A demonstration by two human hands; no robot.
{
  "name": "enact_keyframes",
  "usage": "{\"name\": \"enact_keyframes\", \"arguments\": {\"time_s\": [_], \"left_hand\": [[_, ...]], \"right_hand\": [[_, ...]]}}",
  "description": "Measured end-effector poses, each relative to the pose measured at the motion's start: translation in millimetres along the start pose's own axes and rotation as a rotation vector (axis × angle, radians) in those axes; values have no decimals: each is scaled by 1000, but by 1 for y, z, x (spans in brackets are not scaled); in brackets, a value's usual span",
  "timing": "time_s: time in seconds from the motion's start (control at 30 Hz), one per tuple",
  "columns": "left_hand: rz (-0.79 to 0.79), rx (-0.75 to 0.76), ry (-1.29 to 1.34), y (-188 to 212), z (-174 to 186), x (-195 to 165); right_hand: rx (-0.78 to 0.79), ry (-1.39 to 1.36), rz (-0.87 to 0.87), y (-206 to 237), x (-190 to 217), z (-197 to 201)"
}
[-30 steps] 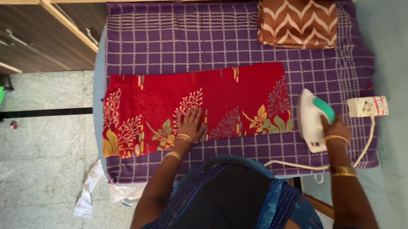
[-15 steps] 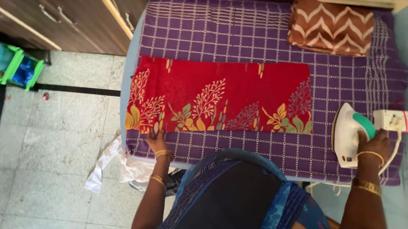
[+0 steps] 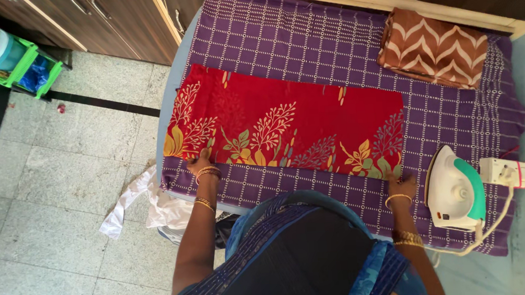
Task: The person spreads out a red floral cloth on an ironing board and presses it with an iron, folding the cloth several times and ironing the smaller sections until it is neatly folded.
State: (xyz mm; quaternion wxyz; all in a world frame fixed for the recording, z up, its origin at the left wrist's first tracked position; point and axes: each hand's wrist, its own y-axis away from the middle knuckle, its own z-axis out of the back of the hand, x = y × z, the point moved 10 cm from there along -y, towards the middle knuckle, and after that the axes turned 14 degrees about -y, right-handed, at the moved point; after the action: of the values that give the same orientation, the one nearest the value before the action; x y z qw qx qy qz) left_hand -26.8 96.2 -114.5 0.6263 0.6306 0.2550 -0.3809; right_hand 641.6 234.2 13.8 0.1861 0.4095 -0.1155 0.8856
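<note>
Floor: pale stone tiles fill the left side; a dark strip crosses them towards the bench.
Bench: only its pale rounded left edge shows; the rest lies under the purple checked cover.
Red cloth: red with a leaf and flower print, spread flat in a long band across the cover, its near edge towards the person.
Person's body: dark blue clothing hides the near middle of the bench and the lower part of both arms is cut off by the frame.
Brown cloth: folded, with a white zigzag pattern, at the far right corner of the cover, well apart from the red cloth.
White rag: crumpled on the floor just beside the bench's left edge, partly hidden under it.
Green basket: at the top left with a pink item, cut off by the frame.
Iron: white and green, resting on the cover at the right, its cord running to a white plug box.
Left hand: fingers laid on the near left corner of the red cloth; whether it pinches the edge is hard to make out.
Right hand: fingertips on the cloth's near right corner, near the iron but apart from it; its grip cannot be told.
</note>
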Motion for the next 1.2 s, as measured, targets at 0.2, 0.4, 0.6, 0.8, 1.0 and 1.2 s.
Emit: {"name": "enact_keyframes", "arguments": {"time_s": [0.2, 0.4, 0.6, 0.8, 1.0, 1.2], "left_hand": [[-130, 108, -205, -6, -8, -5], [-115, 89, -99, -12, -9, -2], [-46, 119, 44, -19, -5, -10], [-268, 107, -108, -19, -6, -33], [-325, 78, -298, -12, 4, -26], [-392, 36, -673, 7, 32, -2]], "right_hand": [[-50, -181, -179, -9, -5, -13], [193, -400, -512, -5, -23, -57], [303, -970, -594, -4, -11, -79], [253, -1115, -765, -2, -18, -89], [342, -1248, -471, -41, -2, -48], [250, -1283, -582, -41, -25, -35]]}}
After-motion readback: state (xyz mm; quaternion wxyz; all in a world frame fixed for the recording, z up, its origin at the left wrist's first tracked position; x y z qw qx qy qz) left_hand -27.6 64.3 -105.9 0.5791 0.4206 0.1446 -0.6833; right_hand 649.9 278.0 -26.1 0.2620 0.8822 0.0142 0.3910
